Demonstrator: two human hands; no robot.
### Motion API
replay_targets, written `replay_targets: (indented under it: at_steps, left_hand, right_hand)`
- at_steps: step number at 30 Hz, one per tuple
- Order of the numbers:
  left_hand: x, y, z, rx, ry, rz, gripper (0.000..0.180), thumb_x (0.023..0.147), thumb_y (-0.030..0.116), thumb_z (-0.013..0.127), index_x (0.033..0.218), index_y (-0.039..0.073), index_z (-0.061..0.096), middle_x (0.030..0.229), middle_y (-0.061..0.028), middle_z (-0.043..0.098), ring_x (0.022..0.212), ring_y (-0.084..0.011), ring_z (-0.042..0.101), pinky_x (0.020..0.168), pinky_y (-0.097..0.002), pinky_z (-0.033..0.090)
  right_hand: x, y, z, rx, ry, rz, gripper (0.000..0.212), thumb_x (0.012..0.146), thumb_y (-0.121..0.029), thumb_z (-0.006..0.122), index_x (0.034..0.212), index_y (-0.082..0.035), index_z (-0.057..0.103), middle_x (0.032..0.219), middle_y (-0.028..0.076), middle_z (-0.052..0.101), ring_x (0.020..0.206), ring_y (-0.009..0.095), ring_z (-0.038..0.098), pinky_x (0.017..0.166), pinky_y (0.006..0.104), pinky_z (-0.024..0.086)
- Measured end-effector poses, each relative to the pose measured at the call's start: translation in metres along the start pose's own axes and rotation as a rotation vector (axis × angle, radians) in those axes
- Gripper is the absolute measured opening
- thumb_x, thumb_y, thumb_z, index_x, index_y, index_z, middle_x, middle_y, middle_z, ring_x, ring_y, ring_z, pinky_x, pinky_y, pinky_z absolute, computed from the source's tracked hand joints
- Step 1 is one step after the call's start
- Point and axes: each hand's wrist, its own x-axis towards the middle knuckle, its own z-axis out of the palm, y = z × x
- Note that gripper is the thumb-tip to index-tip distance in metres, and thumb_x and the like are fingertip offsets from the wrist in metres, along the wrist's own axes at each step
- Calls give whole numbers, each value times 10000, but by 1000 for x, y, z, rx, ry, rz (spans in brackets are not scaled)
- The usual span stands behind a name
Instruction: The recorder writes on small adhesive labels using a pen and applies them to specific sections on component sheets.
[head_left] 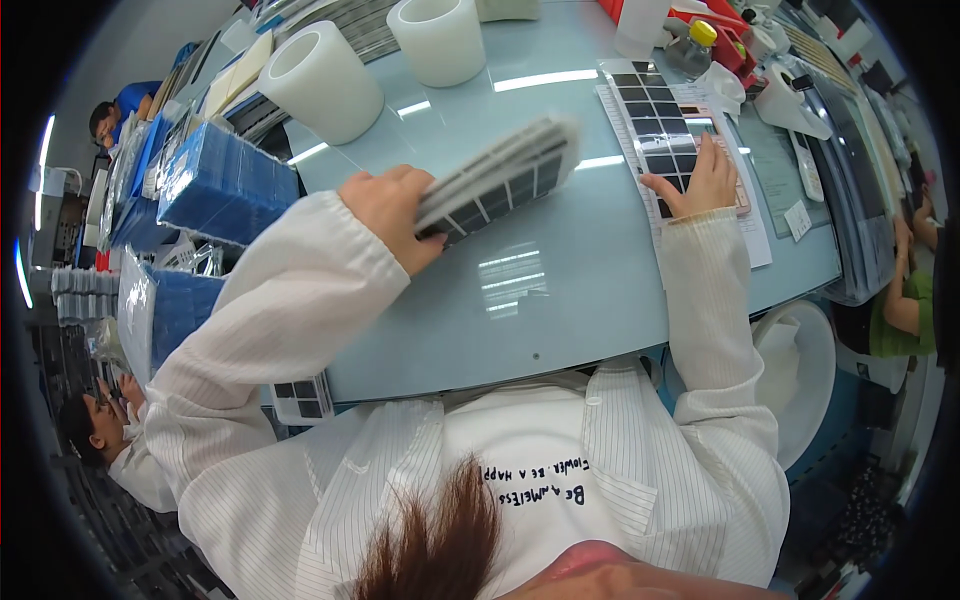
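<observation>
My left hand (pixel 392 212) is closed around one end of a stack of label sheets (pixel 508 188) with black rectangles on them. The stack is tilted above the table, and its far end is smeared by motion. On the right, my right hand (pixel 706 184) has its fingers spread. Its thumb touches a strip of black rectangles (pixel 650 112), and its fingers lie over a pink calculator (pixel 703 122). White paper (pixel 757 238) lies beneath both, partly covered by my hand.
Two white film rolls (pixel 325 85) stand at the back left of the glossy table (pixel 560 300). Blue wrapped stacks (pixel 225 185) are at the left. A yellow-capped bottle (pixel 697 45) and red bins are at the back right. A white bin (pixel 800 380) stands below the right edge. Other people work nearby.
</observation>
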Motion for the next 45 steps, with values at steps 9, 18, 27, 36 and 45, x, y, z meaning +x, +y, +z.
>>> replay_targets:
  at_steps: [9,18,27,36,45]
  left_hand:
    - [18,7,9,62,-185,-66,583,774,235,722,1263,100,435,1114,-137,610,1014,-304,616,861,-412,502]
    - [29,-5,14,71,-170,-68,751,746,399,762,1343,164,371,1072,-150,645,1038,-304,615,878,-437,494]
    - [27,-6,14,59,-171,-90,648,768,425,734,1278,149,443,1000,-150,669,972,-304,641,851,-427,496]
    - [36,-24,21,-262,-150,-63,656,848,583,558,1312,135,437,1065,-180,654,1012,-319,626,880,-419,480]
    - [20,-22,20,-137,-284,197,673,824,253,681,1380,134,322,1114,-217,614,1063,-364,584,890,-403,466]
  right_hand:
    - [5,-8,-3,-7,-216,127,1088,586,-512,836,1400,-30,299,1328,215,417,1265,364,365,1062,441,307]
    - [4,-2,1,608,44,161,816,653,-257,851,1298,18,433,1205,173,550,1074,254,564,891,337,479]
    - [-89,-40,-31,2016,-253,372,367,930,-222,571,1240,-39,496,879,34,545,681,120,502,594,242,426]
    - [-173,-179,21,1774,-801,483,605,846,-418,667,1159,72,503,1047,207,612,895,270,632,829,334,502]
    - [-123,-182,18,1479,-1399,225,414,883,-287,641,1093,54,538,926,178,633,809,266,660,727,348,562]
